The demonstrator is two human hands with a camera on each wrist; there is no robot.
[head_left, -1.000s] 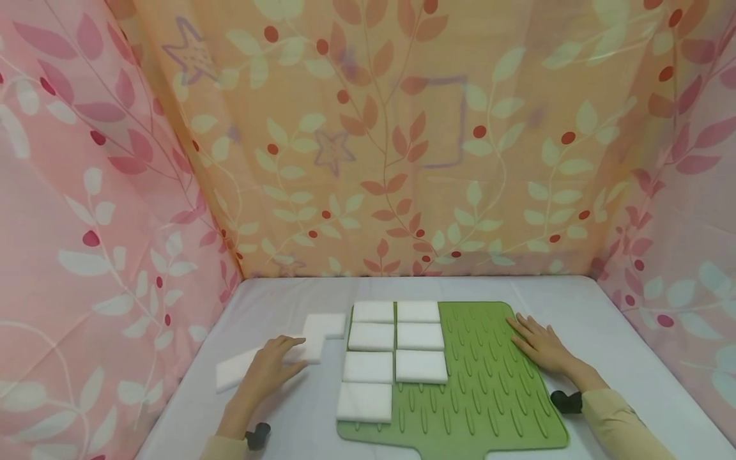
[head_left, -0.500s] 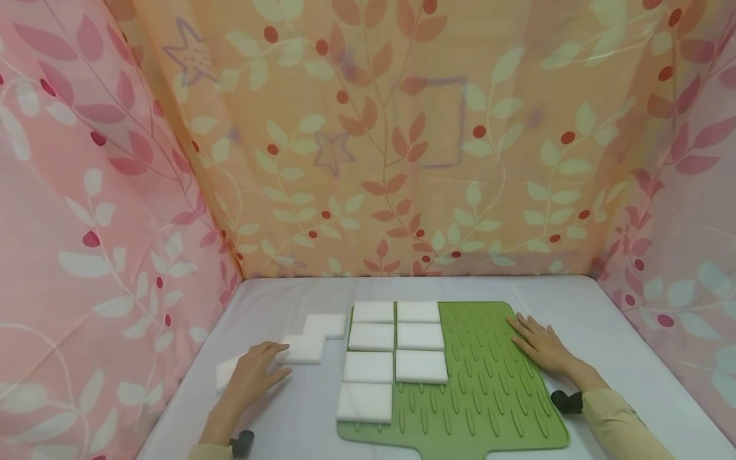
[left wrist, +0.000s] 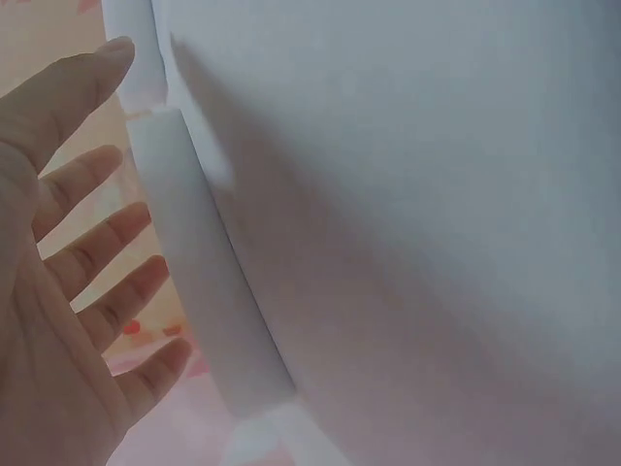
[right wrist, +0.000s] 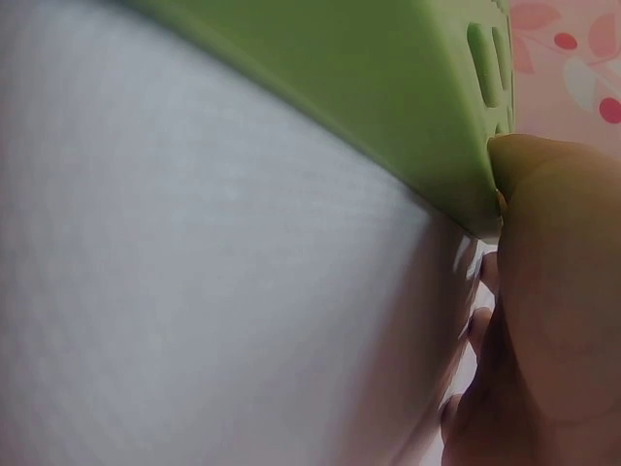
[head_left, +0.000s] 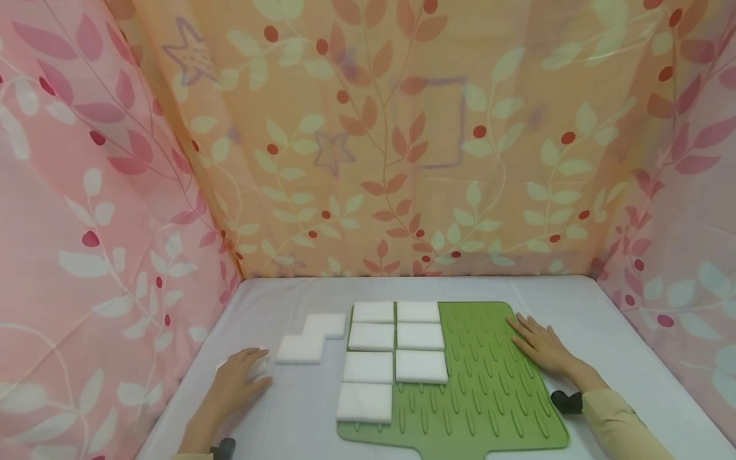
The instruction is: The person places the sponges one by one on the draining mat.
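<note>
Fingers apart and holding nothing, the left hand is right by a white block on the desk; I can't tell whether they touch. The right hand, likewise grasping nothing, rests straight-fingered on a green board's edge. Seven more blocks sit on that board; two others adjoin nearby. Leafy curtains hang behind.
</note>
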